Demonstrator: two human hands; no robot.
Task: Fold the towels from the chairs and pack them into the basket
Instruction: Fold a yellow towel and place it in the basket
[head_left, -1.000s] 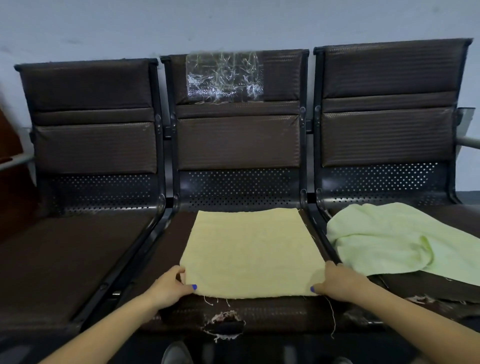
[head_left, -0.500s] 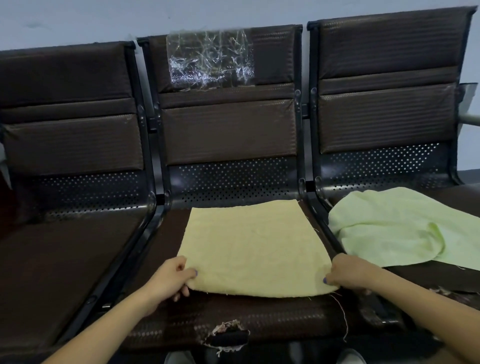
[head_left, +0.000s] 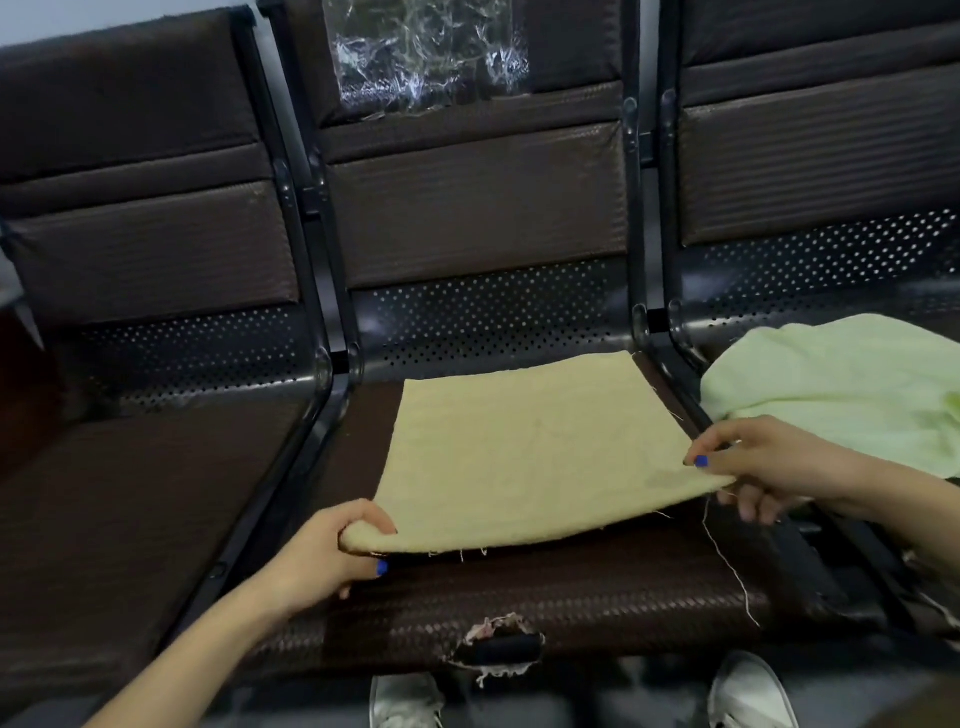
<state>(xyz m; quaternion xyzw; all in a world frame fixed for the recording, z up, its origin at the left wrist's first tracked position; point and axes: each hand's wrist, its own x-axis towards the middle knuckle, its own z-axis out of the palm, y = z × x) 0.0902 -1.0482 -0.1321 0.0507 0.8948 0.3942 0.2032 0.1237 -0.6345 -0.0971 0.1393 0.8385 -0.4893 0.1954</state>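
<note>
Nearest me, my left hand (head_left: 332, 551) and right hand (head_left: 758, 462) each pinch a near corner of the yellow towel (head_left: 524, 447), lifting that edge off the middle chair seat (head_left: 597, 587) to fold it away; farther right lies the green towel (head_left: 841, 384), unfolded.

Crumpled clear plastic film (head_left: 426, 52) on the backrest of the middle chair (head_left: 478, 208), far beyond the fingers of both hands. A ragged tear (head_left: 496, 649) in the seat's front edge shows pale stuffing and a dark bar, nearer than the fingers of the left hand (head_left: 317, 556) and to their right. Two white shoes (head_left: 405, 701) (head_left: 750, 696) below the tear, one beneath the right hand (head_left: 763, 462). Pale wall (head_left: 104, 21) at top left.
</note>
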